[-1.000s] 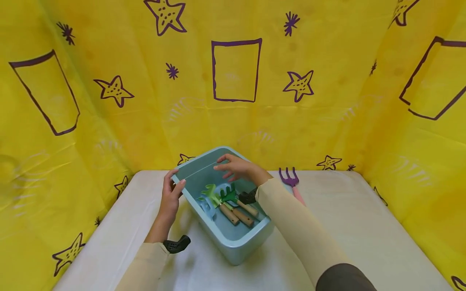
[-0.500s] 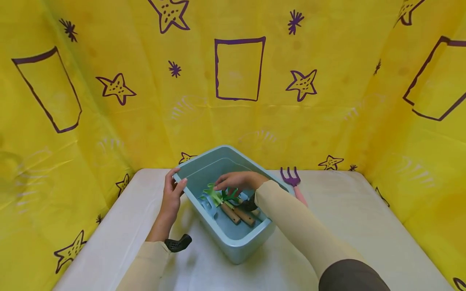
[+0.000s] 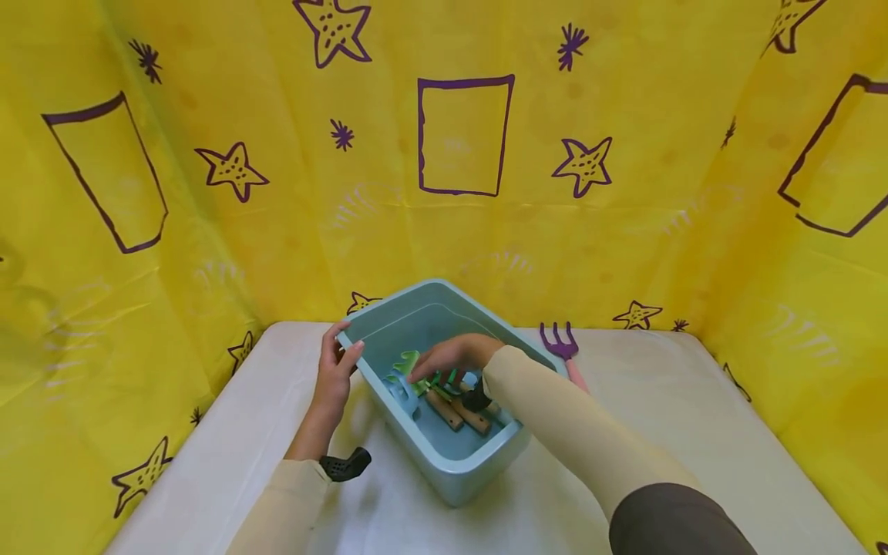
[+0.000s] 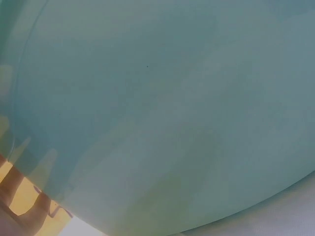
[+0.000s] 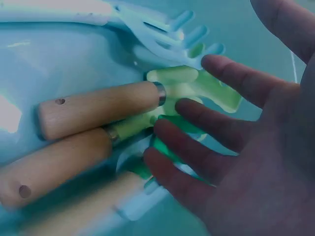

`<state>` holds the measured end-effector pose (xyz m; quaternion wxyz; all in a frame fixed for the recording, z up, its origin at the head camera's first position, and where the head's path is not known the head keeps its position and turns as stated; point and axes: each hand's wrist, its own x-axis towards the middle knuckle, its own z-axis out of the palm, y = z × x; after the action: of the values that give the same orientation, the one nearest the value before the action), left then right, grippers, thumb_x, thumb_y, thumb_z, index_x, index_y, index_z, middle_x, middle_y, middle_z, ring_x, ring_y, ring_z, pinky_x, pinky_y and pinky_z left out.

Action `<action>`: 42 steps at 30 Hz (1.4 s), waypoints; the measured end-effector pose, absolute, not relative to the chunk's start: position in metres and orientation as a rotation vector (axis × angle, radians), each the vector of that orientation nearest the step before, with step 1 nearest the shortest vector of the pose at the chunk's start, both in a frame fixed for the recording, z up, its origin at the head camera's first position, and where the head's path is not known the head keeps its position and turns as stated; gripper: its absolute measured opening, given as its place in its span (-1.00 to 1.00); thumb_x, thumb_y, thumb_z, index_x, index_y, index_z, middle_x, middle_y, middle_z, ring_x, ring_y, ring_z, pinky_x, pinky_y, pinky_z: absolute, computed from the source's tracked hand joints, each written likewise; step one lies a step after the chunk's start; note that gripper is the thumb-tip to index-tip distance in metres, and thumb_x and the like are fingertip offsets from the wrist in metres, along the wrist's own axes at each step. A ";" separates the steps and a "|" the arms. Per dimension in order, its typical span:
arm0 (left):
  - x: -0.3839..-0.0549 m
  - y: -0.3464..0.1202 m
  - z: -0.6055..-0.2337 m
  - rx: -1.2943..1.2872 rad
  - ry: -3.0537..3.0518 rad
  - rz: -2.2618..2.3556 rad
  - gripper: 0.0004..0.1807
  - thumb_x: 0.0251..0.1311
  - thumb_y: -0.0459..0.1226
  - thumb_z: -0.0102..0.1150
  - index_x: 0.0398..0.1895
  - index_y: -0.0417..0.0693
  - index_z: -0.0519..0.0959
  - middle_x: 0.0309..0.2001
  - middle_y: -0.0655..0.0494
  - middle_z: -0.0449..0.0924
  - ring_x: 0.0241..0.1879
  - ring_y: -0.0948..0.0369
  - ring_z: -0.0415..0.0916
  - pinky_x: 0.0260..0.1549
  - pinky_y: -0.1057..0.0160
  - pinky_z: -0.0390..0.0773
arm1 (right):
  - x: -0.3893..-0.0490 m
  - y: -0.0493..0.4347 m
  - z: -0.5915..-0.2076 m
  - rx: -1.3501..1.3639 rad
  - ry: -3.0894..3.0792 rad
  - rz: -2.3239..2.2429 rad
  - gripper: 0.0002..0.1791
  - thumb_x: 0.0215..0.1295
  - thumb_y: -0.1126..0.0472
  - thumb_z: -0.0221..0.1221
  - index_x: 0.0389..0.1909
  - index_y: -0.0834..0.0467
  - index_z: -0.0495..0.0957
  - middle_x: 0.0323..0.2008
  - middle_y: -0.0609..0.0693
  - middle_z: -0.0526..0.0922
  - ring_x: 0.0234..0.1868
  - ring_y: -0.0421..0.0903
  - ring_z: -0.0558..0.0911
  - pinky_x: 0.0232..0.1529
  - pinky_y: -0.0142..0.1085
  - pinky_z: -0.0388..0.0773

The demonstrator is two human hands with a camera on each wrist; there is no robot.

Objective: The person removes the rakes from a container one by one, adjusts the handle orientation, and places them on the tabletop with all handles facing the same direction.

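Note:
In the head view, my left hand [image 3: 336, 378] grips the left rim of a light blue plastic bin [image 3: 454, 479], thumb and fingers on either side of it. The bin's wall [image 4: 162, 98] fills most of the left wrist view. My right hand [image 3: 461, 354] is down inside the bin, over several small garden tools. Its fingers are spread apart in the right wrist view, the tips near a light green hand rake [image 5: 216, 88] with a wooden handle. A pale blue hand fork [image 5: 147, 29] lies beside it. A darker green tool [image 5: 165, 145] is partly hidden by the fingers.
A purple hand fork [image 3: 560, 347] with a pink handle lies behind the bin's right side on the white tabletop [image 3: 694, 432]. Yellow patterned sheeting [image 3: 465, 247] encloses the table at the back and both sides.
My right hand has come down from above the bin's far part onto the tools, partly covering the green ones. My left hand keeps its hold on the rim.

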<state>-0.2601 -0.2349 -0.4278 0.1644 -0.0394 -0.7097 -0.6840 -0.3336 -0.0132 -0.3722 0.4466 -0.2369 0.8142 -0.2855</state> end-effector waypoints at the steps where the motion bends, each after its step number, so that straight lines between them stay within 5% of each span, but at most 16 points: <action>1: -0.260 -0.234 -0.428 -0.112 -2.023 -1.951 -0.44 0.41 -0.11 0.00 0.41 0.12 0.12 0.33 -0.04 0.17 0.18 -0.05 0.24 0.22 -0.15 0.24 | -0.333 -0.014 -0.373 -0.576 2.018 -0.682 -0.40 0.32 -0.16 0.15 0.26 0.09 0.44 0.27 0.11 0.41 0.27 0.20 0.36 0.24 0.08 0.28; 15: -0.257 -0.233 -0.428 -0.101 -2.012 -1.946 -0.45 0.42 -0.11 -0.02 0.41 0.13 0.12 0.33 -0.01 0.16 0.17 -0.02 0.24 0.22 -0.12 0.24 | -0.329 -0.019 -0.380 -0.529 2.104 -0.376 -0.20 0.16 -0.27 0.25 0.29 0.16 0.40 0.30 0.08 0.39 0.29 0.15 0.37 0.24 -0.01 0.32; 23: -0.254 -0.233 -0.428 -0.101 -2.009 -1.960 -0.45 0.43 -0.15 -0.04 0.42 0.12 0.11 0.34 -0.06 0.16 0.17 -0.04 0.23 0.23 -0.13 0.23 | -0.328 -0.015 -0.376 -0.460 2.060 -0.591 -0.48 0.23 -0.09 0.26 0.06 0.19 0.52 0.19 0.08 0.43 0.15 0.18 0.47 0.23 -0.01 0.34; 29: -0.254 -0.234 -0.426 -0.103 -2.018 -1.951 -0.45 0.42 -0.12 -0.03 0.42 0.13 0.11 0.34 -0.05 0.14 0.18 -0.05 0.22 0.23 -0.15 0.22 | -0.331 -0.012 -0.372 -0.611 2.127 -0.645 -0.60 0.21 0.29 0.27 0.09 0.18 0.57 -0.08 0.02 0.55 -0.18 -0.04 0.53 -0.13 -0.15 0.57; 34: -0.256 -0.235 -0.429 -0.092 -2.035 -1.938 -0.44 0.41 -0.11 -0.01 0.41 0.14 0.12 0.34 -0.03 0.14 0.20 -0.05 0.22 0.23 -0.15 0.23 | -0.336 -0.008 -0.371 -0.699 2.224 -0.674 -0.58 0.17 0.48 0.15 0.06 0.20 0.60 -0.30 -0.01 0.52 -0.56 -0.17 0.41 -0.53 -0.33 0.44; 38: -0.257 -0.235 -0.428 -0.096 -2.039 -1.933 -0.43 0.40 -0.09 0.00 0.41 0.15 0.12 0.34 -0.01 0.14 0.21 -0.06 0.22 0.23 -0.14 0.23 | -0.340 -0.007 -0.367 -0.676 2.230 -0.812 -0.60 0.19 0.51 0.04 0.05 0.29 0.59 -0.47 -0.03 0.47 -0.68 -0.17 0.27 -0.59 -0.33 0.35; 42: -0.257 -0.235 -0.427 -0.104 -2.041 -1.941 -0.43 0.40 -0.08 0.00 0.41 0.16 0.11 0.36 0.02 0.12 0.23 -0.06 0.21 0.24 -0.15 0.22 | -0.343 -0.005 -0.360 -0.687 2.286 -0.880 -0.66 0.24 0.42 0.05 0.01 0.31 0.61 -0.47 -0.04 0.50 -0.65 -0.13 0.38 -0.55 -0.30 0.42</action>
<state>-0.2571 -0.2351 -0.4273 0.1608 -0.0363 -0.7148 -0.6796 -0.3430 -0.0054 -0.3603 0.2942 -0.2580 0.8588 -0.3307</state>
